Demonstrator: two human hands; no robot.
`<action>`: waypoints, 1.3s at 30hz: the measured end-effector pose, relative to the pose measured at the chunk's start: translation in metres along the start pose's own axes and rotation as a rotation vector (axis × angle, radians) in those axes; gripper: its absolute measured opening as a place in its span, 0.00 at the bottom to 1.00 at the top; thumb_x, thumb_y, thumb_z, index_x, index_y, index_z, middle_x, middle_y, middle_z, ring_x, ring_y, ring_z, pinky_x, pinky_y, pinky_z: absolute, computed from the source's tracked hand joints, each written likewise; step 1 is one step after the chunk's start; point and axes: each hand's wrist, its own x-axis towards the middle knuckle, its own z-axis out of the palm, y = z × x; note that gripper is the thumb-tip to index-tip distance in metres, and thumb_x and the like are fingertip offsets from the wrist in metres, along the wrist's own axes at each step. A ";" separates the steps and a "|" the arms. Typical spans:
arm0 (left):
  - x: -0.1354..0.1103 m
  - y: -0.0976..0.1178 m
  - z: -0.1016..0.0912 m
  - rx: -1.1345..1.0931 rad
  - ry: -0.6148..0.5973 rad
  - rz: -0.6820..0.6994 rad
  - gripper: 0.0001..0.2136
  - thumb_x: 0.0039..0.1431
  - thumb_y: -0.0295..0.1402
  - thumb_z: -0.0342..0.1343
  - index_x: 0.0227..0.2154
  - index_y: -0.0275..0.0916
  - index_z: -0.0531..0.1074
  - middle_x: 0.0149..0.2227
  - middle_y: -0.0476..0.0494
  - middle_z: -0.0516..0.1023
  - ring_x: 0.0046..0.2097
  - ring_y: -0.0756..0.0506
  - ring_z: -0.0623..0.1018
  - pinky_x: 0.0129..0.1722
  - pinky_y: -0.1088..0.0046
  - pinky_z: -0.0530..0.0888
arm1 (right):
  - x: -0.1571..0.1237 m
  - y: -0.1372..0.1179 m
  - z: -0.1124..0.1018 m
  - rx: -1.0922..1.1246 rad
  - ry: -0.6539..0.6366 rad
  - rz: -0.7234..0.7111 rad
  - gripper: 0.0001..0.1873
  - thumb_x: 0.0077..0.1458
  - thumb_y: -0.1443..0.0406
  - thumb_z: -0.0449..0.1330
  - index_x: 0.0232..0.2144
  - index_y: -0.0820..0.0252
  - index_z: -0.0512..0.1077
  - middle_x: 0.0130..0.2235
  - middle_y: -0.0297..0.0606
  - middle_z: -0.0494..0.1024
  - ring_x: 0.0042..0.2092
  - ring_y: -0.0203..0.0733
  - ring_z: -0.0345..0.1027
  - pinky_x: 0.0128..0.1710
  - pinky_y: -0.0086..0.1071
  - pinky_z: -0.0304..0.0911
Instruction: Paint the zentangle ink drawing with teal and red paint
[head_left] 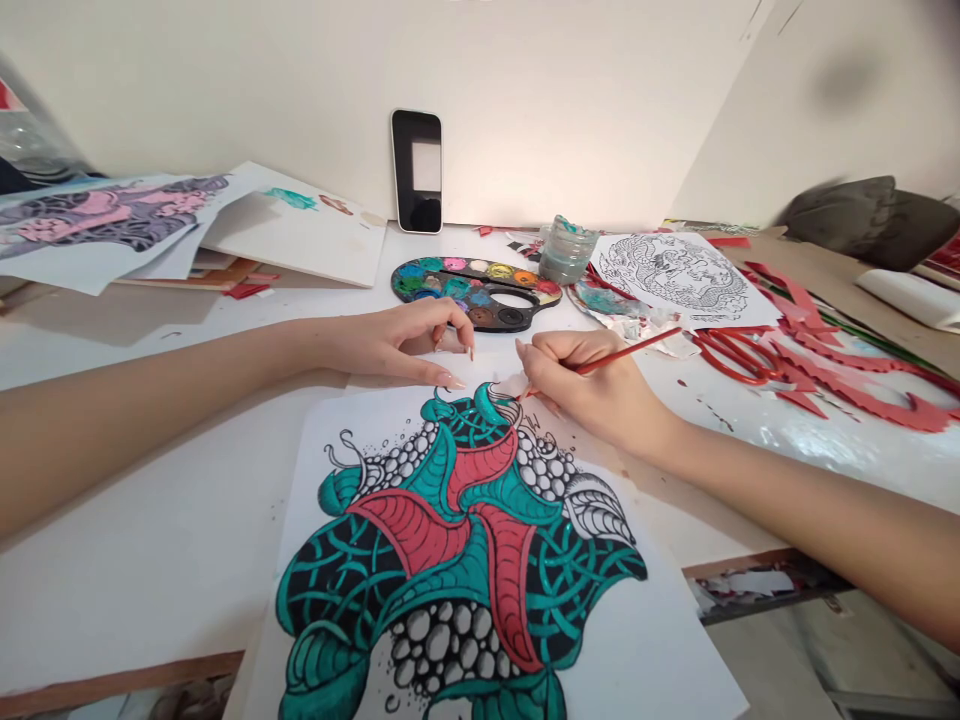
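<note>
A sheet of paper (637, 640) with a swirling pattern in teal, red and black lies before me, overhanging the table's front edge. Some leaf shapes and pebble shapes on it are white or grey. My right hand (581, 375) grips a red paintbrush (630, 350), its tip down at the top of the pattern. My left hand (420, 340) rests at the sheet's upper edge, fingers loosely curved and apart, holding nothing. Just beyond both hands sits a black paint palette (405, 285) with many colours and a dark brush lying across it.
Behind the palette stand a jar of cloudy water (568, 250) and a phone (418, 172) leaning on the wall. Red scissors (739, 355), red paper cuttings (862, 385) and a dragon drawing (682, 275) lie right. Painted sheets (112, 225) and a white board (300, 230) are left.
</note>
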 end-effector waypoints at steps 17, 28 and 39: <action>0.000 0.000 0.000 0.022 0.007 0.003 0.23 0.58 0.53 0.61 0.49 0.43 0.71 0.39 0.47 0.64 0.40 0.45 0.65 0.41 0.71 0.64 | -0.002 0.000 0.000 -0.035 0.033 -0.089 0.24 0.60 0.74 0.54 0.16 0.58 0.52 0.18 0.25 0.52 0.22 0.28 0.44 0.22 0.29 0.43; 0.000 0.000 -0.001 0.000 -0.005 0.002 0.21 0.60 0.50 0.62 0.49 0.44 0.70 0.40 0.47 0.62 0.40 0.46 0.65 0.40 0.71 0.64 | -0.003 -0.002 0.001 -0.043 0.043 -0.112 0.24 0.60 0.75 0.54 0.16 0.57 0.51 0.18 0.25 0.50 0.22 0.28 0.43 0.21 0.28 0.43; 0.000 -0.001 0.000 0.015 0.001 0.003 0.21 0.59 0.51 0.61 0.49 0.44 0.70 0.40 0.47 0.63 0.42 0.45 0.66 0.41 0.71 0.65 | -0.004 -0.002 0.001 -0.047 0.058 -0.109 0.25 0.62 0.73 0.55 0.16 0.57 0.50 0.18 0.25 0.50 0.22 0.27 0.42 0.21 0.29 0.42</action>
